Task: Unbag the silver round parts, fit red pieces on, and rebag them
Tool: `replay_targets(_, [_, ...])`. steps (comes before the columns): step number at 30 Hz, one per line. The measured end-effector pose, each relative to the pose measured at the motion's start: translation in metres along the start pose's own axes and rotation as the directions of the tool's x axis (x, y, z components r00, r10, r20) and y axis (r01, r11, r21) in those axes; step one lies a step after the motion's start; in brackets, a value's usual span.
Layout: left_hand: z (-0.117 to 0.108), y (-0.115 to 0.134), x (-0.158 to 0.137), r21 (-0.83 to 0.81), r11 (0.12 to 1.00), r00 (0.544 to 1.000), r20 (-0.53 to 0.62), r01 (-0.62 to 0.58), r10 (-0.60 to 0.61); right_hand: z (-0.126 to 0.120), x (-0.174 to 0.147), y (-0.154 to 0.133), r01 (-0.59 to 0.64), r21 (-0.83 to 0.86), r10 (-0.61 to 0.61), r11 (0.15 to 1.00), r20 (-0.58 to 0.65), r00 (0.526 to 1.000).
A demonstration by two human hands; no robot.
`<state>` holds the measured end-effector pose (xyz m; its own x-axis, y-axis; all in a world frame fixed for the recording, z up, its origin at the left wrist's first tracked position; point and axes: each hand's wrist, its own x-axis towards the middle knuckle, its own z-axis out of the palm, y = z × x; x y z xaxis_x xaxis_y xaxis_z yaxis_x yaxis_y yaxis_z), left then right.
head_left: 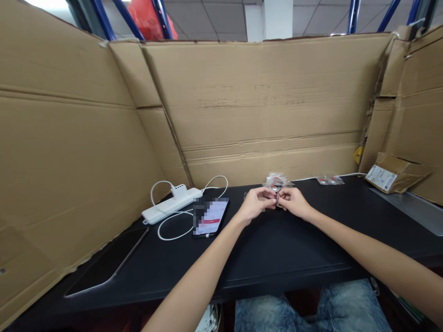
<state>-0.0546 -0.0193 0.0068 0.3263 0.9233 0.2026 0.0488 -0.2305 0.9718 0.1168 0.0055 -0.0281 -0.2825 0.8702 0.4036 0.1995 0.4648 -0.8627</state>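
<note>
Both my hands meet above the black table [270,244], fingertips close together. My left hand [256,203] pinches a small dark item with a metallic look, too small to name. From the other side my right hand [293,202] closes its fingers on the same small item. Just behind the fingers lies a pile of small clear plastic bags [277,179] with red and silvery bits inside. Part of another clear bag seems to lie under my left hand, mostly hidden.
Left of my hands a phone [211,219] is plugged into a white cable, near a white power strip [169,206]. A dark tablet [109,263] lies front left. More small bags [329,180] and a brown paper package [396,173] sit right. Cardboard walls [270,101] enclose the table.
</note>
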Motion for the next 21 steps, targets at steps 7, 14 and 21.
replay_targets(7, [0.001,-0.003,0.003,0.23,0.959,0.985,-0.001,-0.165,0.17,-0.004,-0.004,-0.008,-0.294,0.515,0.215,0.805,0.21,0.954])
replay_targets(14, [0.001,-0.006,0.002,0.344,0.888,0.949,0.028,-0.304,0.314,-0.003,-0.003,-0.006,-0.329,0.594,0.233,0.734,0.234,0.944])
replay_targets(21, [0.001,-0.01,0.008,0.152,0.973,0.981,-0.059,-0.172,0.183,0.003,-0.002,-0.006,0.051,0.099,-0.046,0.994,-0.052,0.998])
